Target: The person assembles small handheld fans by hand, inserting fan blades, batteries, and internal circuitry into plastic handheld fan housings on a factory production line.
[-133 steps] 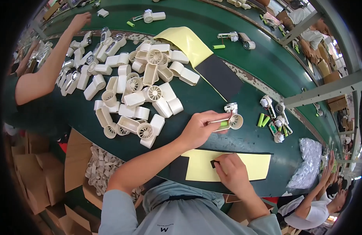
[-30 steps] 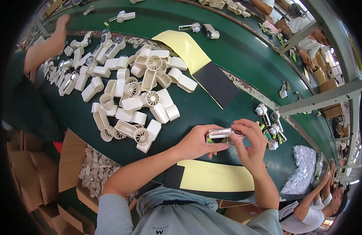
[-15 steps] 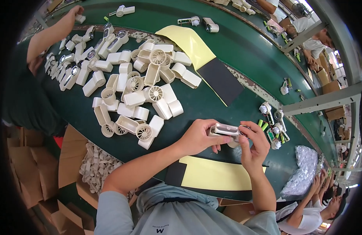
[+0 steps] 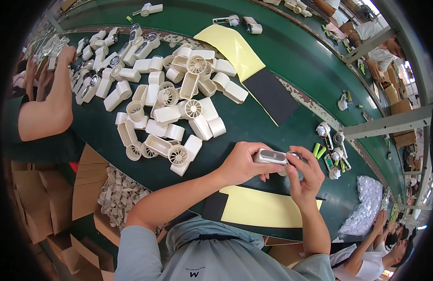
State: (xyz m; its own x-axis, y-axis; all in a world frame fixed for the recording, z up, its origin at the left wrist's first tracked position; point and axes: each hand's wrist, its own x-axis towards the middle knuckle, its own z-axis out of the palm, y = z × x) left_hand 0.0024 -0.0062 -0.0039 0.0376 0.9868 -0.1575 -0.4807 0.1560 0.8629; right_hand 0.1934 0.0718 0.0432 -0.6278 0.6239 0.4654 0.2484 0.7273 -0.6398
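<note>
Case (image 4: 271,156), small and white, is sitting between the left hand (image 4: 244,163) and the right hand (image 4: 306,180), above the green counter (image 4: 247,129), its dark panel facing up. The left hand is curling round the nine o'clock end, thumb lying along the near side, nearly closed on it. The right hand is bending its fingers over the rounded three o'clock end, thumb set below — also closed on the case, with little gap showing.

The step in hand is looking like a fitting or pressing of that rounded end, and doing it well seems to be calling for a steady left hand while the right is giving even pressure. Fingertips are best staying off the panel, and both ends are best staying level. The seam is hiding under the fingers, so I cannot tell whether it is flush; if an edge is resisting, easing off and realigning is safer than forcing.

White shells (image 4: 167,115) are heaping at ten o'clock from the case, green batteries (image 4: 316,149) are lying at three o'clock, and a yellow-backed sheet (image 4: 258,206) is resting at six o'clock — a handy padded spot for small pieces.
</note>
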